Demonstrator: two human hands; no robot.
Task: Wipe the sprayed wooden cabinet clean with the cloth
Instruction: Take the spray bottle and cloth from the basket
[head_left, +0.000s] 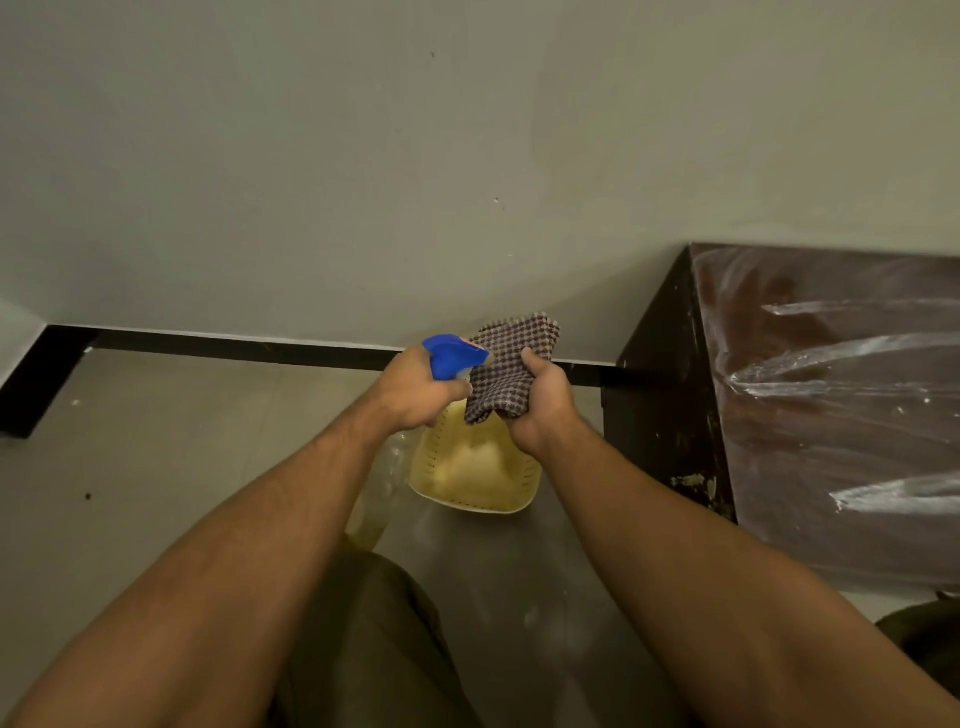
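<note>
The dark wooden cabinet (841, 431) stands at the right, its top streaked with white spray. My right hand (543, 402) grips a checked brown cloth (511, 364), bunched and held upright in front of me, left of the cabinet. My left hand (415, 392) is closed around the neck of a spray bottle with a blue trigger head (452, 356); the nozzle points at the cloth. The bottle's clear body (382, 488) hangs down below my left wrist, partly hidden by my forearm.
A yellow perforated basket (472, 473) sits on the grey floor (156, 457) below my hands. A grey wall (363, 182) with a black skirting (234, 348) runs behind. My knee in dark trousers (363, 639) is at the bottom centre.
</note>
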